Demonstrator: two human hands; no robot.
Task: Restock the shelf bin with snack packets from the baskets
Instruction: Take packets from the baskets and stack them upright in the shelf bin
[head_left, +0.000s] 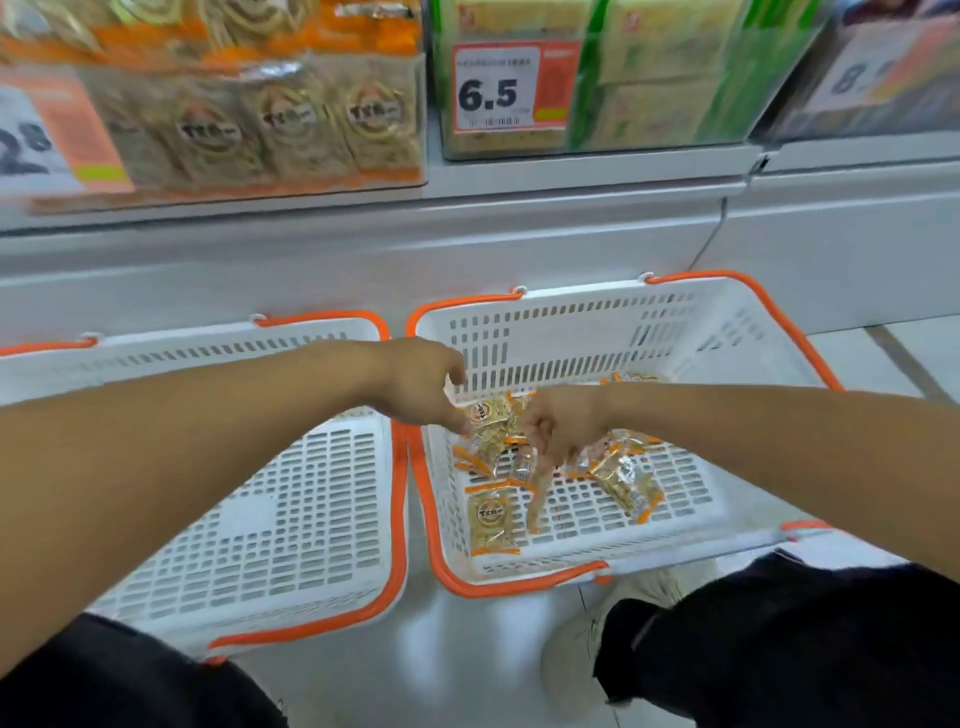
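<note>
The shelf (519, 208) ran above and beyond both hands, its clear bin (218, 119) up and left of them already stacked with orange-edged snack packets. Two white baskets with orange rims sat on the floor below: the left basket (249, 519) under the left forearm showed only bare mesh, while the right basket (675, 332) held the hands and the remaining snack packets (491, 519), scattered beneath and around the fingers. The left hand (421, 384) reached in with its grip loosely spread, fingertips touching a packet but closed on nothing. The right hand (561, 426) hung beside it, fingers curled downward over the pile; whether that grip had closed on a packet could not be told through the blur. To do this step well, each hand would best gather several packets flat together, pinching by the crimped ends, so fewer trips were needed and nothing slipped through the mesh. A price tag (493, 88) up and right of the hands read "6.5"; the packet print was unreadable.
</note>
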